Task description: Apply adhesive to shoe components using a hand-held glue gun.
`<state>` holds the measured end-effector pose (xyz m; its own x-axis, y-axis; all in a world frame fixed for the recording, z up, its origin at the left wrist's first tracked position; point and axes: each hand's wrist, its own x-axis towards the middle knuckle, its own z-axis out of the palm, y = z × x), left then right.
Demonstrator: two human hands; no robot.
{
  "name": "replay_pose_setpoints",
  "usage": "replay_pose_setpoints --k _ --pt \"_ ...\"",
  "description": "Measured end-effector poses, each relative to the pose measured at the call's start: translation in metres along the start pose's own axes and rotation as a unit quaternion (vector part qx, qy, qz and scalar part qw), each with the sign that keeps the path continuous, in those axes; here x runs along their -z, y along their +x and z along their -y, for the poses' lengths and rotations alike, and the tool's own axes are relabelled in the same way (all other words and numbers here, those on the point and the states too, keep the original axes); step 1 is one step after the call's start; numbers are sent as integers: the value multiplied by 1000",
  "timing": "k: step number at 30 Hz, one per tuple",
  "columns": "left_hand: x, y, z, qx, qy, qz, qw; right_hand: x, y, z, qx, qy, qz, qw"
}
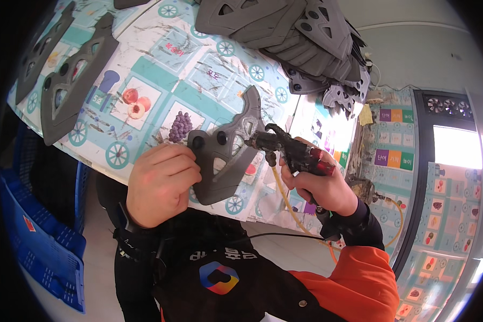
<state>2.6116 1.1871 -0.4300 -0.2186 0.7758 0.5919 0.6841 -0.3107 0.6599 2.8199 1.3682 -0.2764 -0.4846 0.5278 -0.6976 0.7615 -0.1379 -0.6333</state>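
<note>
A dark, grimy spray gun (278, 143) with a yellow hose is gripped in my right hand (327, 188). Its nozzle points left, over a grey curved panel (228, 174) with cut-out openings and round black studs. That panel lies on the table close to its front edge. My left hand (163, 185) is closed at the panel's left corner, its fingers curled beside a black stud; the fingertips are partly hidden. The gun's nozzle covers part of the panel's right side, so I cannot tell whether they touch.
Two similar grey panels (75, 86) lie at the table's left. A large heap of grey panels (311, 53) rises at the back right. The printed tabletop (145, 75) carries dark smears. Blue crates (43, 236) stand below left. A yellow hose (287, 206) hangs past the table edge.
</note>
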Motion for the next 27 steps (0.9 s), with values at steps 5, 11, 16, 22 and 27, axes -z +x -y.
replay_pose_setpoints --k 5,11,16,22,27 --pt "1 0 0 1 -1 2 1000 -5 -1 3 13 19 13 1000" --pt "0 0 2 2 -2 6 1000 -7 -5 1 30 -24 28 999" --pt "-1 0 2 -1 -5 6 1000 -9 -11 1 7 -37 49 998" --pt "1 -1 1 -2 2 3 1000 -10 -17 -3 14 -50 76 996" --pt "0 0 0 8 -4 -5 1000 -8 -18 -13 28 -52 69 996"
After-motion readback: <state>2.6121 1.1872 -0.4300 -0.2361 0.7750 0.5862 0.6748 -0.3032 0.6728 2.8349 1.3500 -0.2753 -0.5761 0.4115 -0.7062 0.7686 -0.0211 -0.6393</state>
